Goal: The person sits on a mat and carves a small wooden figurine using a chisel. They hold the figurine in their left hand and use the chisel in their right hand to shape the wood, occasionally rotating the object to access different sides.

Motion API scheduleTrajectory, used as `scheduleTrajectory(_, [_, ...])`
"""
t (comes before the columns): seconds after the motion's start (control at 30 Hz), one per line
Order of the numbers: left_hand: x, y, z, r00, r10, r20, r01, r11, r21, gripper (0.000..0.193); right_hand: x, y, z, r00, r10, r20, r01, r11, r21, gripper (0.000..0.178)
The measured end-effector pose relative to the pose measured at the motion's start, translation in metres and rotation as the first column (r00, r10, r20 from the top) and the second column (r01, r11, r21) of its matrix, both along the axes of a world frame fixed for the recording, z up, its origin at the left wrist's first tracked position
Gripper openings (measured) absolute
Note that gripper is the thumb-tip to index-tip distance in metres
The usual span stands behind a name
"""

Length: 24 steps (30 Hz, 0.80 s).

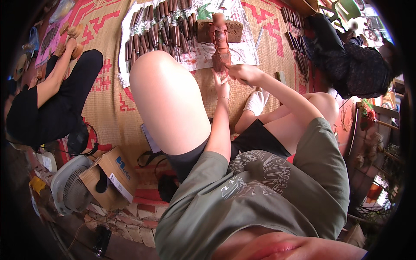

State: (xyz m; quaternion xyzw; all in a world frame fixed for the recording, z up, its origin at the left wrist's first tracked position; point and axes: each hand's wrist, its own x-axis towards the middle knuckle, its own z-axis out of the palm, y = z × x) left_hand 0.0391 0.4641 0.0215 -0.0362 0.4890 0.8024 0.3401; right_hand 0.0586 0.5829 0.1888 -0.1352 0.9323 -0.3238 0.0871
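A reddish-brown carved wooden figurine lies with its upper part against a brown wooden block, its base pointing toward me. My left hand grips the base from the near side, fingers partly hidden beneath it. Beside the base, on its right, my right hand is closed with a finger close to the wood. Whatever those fingers hold, if anything, is too small to make out. Block and figurine rest on a white cloth, where many wooden-handled carving tools lie in rows to the left.
A woven mat with red patterns spreads under everything. More carving tools lie at the right. One person sits at the left holding a wooden piece, another at the right. A cardboard box and grey fan stand lower left.
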Motion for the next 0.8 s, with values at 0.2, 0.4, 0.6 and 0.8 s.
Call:
scheduleTrajectory(0.2, [-0.001, -0.006, -0.012, 0.997, -0.015, -0.078, 0.012, 0.999, -0.038, 0.095, 0.017, -0.01, -0.012, 0.998, 0.058, 0.023, -0.056, 0.996, -0.069, 0.006])
scheduleTrajectory(0.4, [0.007, -0.008, 0.007, 0.995, -0.078, -0.06, 0.072, 0.993, -0.094, 0.096, 0.006, 0.006, -0.018, 0.999, -0.048, -0.025, 0.048, 0.999, -0.002, 0.006])
scheduleTrajectory(0.6, [-0.004, -0.001, -0.02, 0.999, -0.005, -0.036, 0.006, 0.999, 0.034, 0.096, 0.014, -0.025, -0.007, 0.995, 0.101, 0.019, -0.099, 0.992, -0.079, 0.008])
scheduleTrajectory(0.8, [-0.001, -0.005, -0.002, 0.994, -0.087, -0.071, 0.078, 0.99, -0.117, 0.097, 0.016, -0.004, -0.018, 0.999, 0.028, -0.015, -0.026, 0.991, 0.132, 0.008])
